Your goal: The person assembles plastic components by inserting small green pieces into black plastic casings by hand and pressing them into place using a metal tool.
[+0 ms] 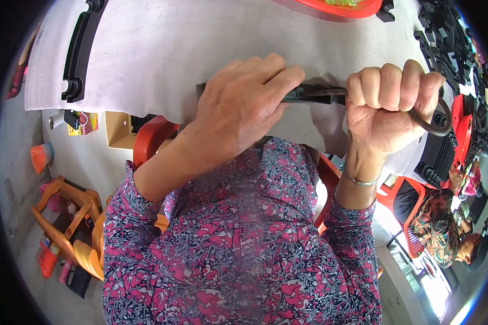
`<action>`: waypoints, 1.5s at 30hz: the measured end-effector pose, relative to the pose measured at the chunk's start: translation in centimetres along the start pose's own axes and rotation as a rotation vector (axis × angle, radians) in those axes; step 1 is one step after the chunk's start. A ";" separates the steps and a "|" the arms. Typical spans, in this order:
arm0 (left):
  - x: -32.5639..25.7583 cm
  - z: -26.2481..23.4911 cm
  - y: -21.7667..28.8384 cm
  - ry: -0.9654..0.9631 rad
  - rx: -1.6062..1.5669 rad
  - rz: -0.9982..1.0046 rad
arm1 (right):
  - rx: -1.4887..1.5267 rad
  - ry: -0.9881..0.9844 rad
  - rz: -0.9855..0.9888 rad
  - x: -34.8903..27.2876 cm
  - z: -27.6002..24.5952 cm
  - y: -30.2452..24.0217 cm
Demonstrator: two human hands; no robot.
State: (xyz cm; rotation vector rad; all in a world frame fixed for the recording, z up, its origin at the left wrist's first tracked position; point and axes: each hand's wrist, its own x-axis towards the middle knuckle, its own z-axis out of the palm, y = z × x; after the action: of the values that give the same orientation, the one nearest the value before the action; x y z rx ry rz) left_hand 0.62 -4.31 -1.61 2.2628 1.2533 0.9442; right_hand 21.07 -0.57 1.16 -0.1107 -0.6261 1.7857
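My left hand (238, 105) is closed around a long black plastic strip (293, 96) and pins it near the table's front edge. The strip's left tip shows beyond my knuckles; its middle is hidden under my palm. In my right hand (387, 100), the fingers wrap round a pair of dark metal scissors (446, 122), with a handle loop showing outside the fist. The scissors' blades reach left to the strip's right end and seem to touch it. Whether the blades are apart, I cannot tell.
Another black strip (79, 54) lies on the pale table (146, 49) at left. A red basin (357, 11) stands at the far edge. Black parts (444, 43) are heaped at right, near a stack of black strips (437, 157). A person (444, 227) sits at lower right.
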 end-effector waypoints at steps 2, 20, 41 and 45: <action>-0.1 0.0 -0.3 -0.031 0.005 0.015 | -0.018 -0.030 0.007 -0.1 -0.3 -0.2; -0.4 1.0 -0.4 0.137 -0.117 0.053 | -0.103 -0.145 0.049 -0.4 -0.6 -0.8; -0.6 0.8 -0.7 0.036 -0.082 0.073 | -0.112 -0.149 0.089 -0.1 -0.9 -0.2; -0.7 1.0 -0.8 0.050 -0.081 0.083 | -0.009 -0.096 0.006 -0.1 0.1 0.9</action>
State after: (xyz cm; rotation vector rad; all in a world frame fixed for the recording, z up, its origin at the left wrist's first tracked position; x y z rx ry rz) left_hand 0.58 -4.53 -3.09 2.2566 1.1273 1.0677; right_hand 20.28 -0.81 0.80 -0.0336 -0.7027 1.8024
